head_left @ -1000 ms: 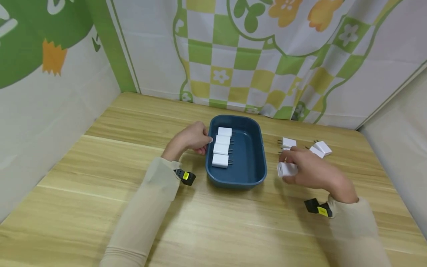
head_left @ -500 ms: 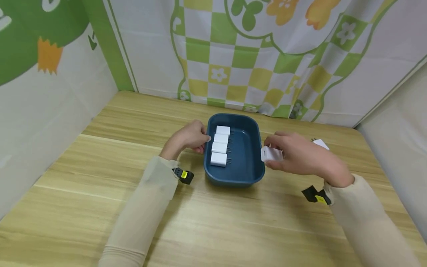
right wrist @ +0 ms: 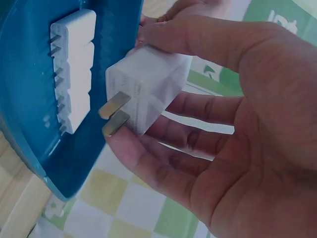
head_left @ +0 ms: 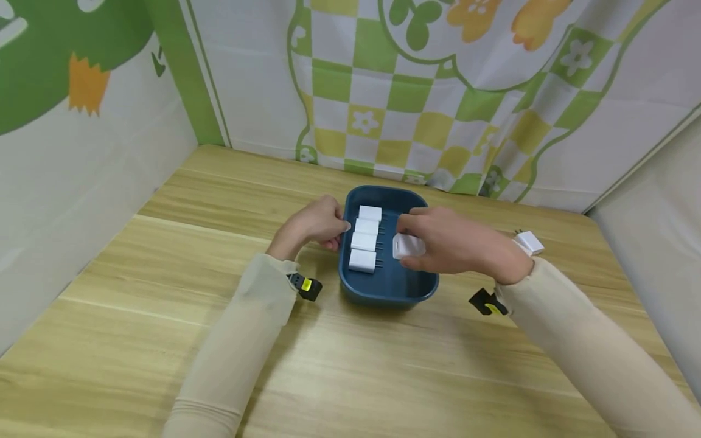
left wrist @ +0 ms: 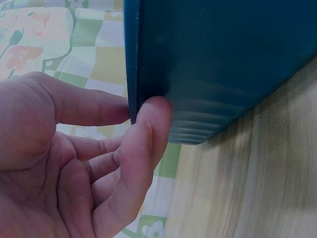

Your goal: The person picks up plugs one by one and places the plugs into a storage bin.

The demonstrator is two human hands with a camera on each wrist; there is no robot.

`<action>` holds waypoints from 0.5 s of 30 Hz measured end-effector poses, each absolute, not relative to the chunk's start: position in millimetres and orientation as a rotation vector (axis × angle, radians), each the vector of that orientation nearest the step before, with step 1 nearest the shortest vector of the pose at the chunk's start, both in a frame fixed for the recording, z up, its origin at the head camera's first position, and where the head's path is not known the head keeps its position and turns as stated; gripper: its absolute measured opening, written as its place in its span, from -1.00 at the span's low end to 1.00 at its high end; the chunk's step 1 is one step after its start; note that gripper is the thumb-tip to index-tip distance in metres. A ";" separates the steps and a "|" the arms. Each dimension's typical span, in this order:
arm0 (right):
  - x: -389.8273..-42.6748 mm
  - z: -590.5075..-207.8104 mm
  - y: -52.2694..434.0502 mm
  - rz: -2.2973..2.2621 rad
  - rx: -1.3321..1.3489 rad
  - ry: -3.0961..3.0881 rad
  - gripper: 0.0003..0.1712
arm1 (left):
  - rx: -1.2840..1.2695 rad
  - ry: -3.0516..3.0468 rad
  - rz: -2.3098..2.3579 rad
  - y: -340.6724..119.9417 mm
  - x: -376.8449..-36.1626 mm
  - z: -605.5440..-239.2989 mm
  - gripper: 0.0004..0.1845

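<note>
1. My right hand (head_left: 449, 246) hangs over the blue tray (head_left: 421, 286), its fingers (right wrist: 198, 42) and thumb curled round a white plug (head_left: 408, 246).
2. In the right wrist view that white plug (right wrist: 148, 87) sits pinched between my thumb below and my fingers above, its two flat metal prongs pointing away from my palm toward the blue tray (right wrist: 29, 64).
3. My left hand (head_left: 313, 225) is at the tray's left wall; in the left wrist view my thumb and one fingertip pinch the rim (left wrist: 132, 74), while the other fingers (left wrist: 106, 163) curl loosely into my palm.
4. Four white plugs (head_left: 366, 242) lie in a neat row along the tray's left side, touching one another.
5. Another white plug (head_left: 529, 242) lies on the wooden table (head_left: 383, 365), well to the right of the tray, beyond my right wrist.
</note>
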State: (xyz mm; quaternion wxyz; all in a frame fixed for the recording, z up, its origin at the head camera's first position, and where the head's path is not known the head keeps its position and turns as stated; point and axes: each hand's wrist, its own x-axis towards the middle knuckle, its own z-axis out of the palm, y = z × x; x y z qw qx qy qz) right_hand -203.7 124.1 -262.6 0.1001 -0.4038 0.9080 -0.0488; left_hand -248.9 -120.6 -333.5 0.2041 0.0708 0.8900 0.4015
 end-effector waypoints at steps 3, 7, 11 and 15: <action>-207.1 -263.3 115.6 -0.096 -1.172 2.658 -0.52 | 0.202 2.481 1.123 -121.0 -249.5 -333.7 -0.65; -211.2 -267.6 106.7 -0.051 -1.167 2.628 -0.50 | 0.204 2.474 1.128 -121.4 -249.9 -333.9 -0.65; -214.0 -274.3 100.3 -0.052 -1.209 2.621 -0.52 | 0.206 2.463 1.140 -121.7 -249.8 -333.9 -0.66; -216.4 -279.5 96.0 -0.073 -1.236 2.613 -0.55 | 0.220 2.458 1.148 -122.0 -250.4 -334.6 -0.67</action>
